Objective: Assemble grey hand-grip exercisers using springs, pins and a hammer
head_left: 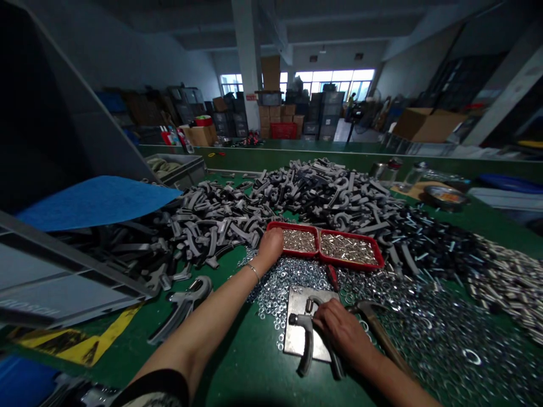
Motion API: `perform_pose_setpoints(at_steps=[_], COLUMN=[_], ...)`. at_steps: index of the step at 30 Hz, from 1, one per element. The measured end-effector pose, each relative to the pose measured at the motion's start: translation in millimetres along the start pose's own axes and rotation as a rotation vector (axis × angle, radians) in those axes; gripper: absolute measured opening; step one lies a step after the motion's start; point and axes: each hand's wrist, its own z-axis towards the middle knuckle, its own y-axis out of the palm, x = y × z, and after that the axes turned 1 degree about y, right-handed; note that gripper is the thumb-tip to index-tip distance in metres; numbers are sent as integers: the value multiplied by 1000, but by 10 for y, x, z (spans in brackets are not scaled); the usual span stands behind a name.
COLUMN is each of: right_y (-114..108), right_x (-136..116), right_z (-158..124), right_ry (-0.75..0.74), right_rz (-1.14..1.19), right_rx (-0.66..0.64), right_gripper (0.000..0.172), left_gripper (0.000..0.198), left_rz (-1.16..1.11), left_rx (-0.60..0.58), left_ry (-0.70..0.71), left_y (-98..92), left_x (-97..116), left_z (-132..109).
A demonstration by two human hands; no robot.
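My left hand (270, 246) is at the left end of a red tray (317, 240) divided in two, its fingers curled at the small metal pins; whatever is between the fingertips is hidden. My right hand (339, 325) has its fingers bent round a grey hook-jawed tool (308, 333) with curved handles. That tool lies on a square metal plate (293, 336), its handles hanging over the near edge. The right fingers partly cover its upper jaw. Just right of the hand lies a hammer (384, 333) with a wooden handle.
Loose washers (275, 294) spread around the plate. Behind the tray rises a heap of grey tool parts (331, 192). Black parts (436, 243) and metal cylinders (513, 282) lie at right. A grey crate (63, 277) stands at left, near a separate grey tool part (184, 308).
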Motion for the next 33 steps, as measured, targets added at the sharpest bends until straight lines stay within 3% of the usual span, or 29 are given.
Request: perform_pose_setpoints(at_steps=[4, 9, 13, 16, 20, 24, 29, 33], right_y=[-54, -102, -183, -363, -650, -745, -797, -927], right_x=[-4, -32, -68, -45, 89, 242, 339, 173], right_z=[1, 15, 19, -133, -667, -1143, -1142, -1000], right_ry=[-20, -38, -84, -54, 262, 429, 540, 608], right_rz=[-26, -46, -26, -4, -209, -391, -286, 35], right_rx=[-11, -23, -72, -130, 40, -61, 18, 45], right_gripper=[17, 17, 23, 32, 27, 28, 31, 36], left_gripper=[14, 7, 10, 14, 15, 17, 14, 14], left_rz=[-145, -343, -619, -725, -759, -804, -819, -827], left_rx=[59, -13, -108, -135, -113, -142, -168, -176], left_ry=[22, 98, -40, -142, -236, -244, -109, -108], left_y=[-147, -205, -157, -218, -371, -364, -290, -341], left_x=[78, 248, 308, 230, 67, 123, 375, 384], left_z=[-284, -1190, -1831, -2067, -2149, -2044, -1889, -1905])
